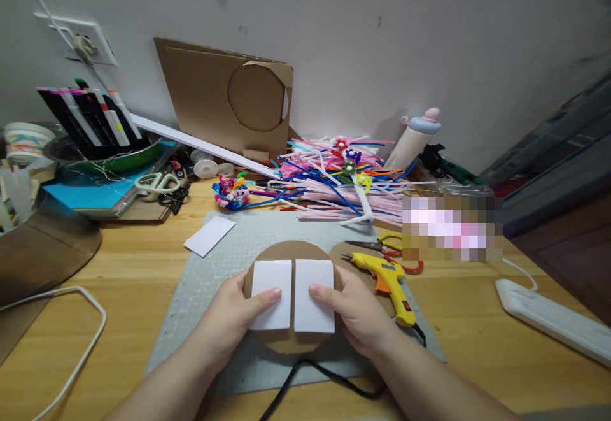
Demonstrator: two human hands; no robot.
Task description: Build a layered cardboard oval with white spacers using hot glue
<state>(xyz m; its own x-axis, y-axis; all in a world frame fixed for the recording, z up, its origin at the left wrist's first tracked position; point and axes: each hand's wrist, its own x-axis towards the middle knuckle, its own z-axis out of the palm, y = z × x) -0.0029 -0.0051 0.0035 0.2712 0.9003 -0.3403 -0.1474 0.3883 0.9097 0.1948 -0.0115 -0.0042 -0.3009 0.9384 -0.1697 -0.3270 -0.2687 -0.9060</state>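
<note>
A round cardboard disc (292, 343) is held between my two hands above the grey cutting mat (191, 309). On its face two white rectangular cards lie side by side with a narrow gap, a left card (271, 278) and a right card (315, 316). My left hand (241, 306) grips the disc's left edge, thumb pressed on the left card. Gripping the right edge, my right hand (358, 313) has its thumb on the right card. The fingers under the disc are hidden. Just right of that hand rests a yellow glue gun (389, 278).
Another white card (210, 236) lies on the mat's upper left. Pliers (367, 244) sit behind the glue gun. Pipe cleaners (353, 198) are heaped at the back, beside cut cardboard (205, 90). Scissors (157, 184) lie left; a power strip (548, 322) is at right. A black cord (329, 373) crosses the front.
</note>
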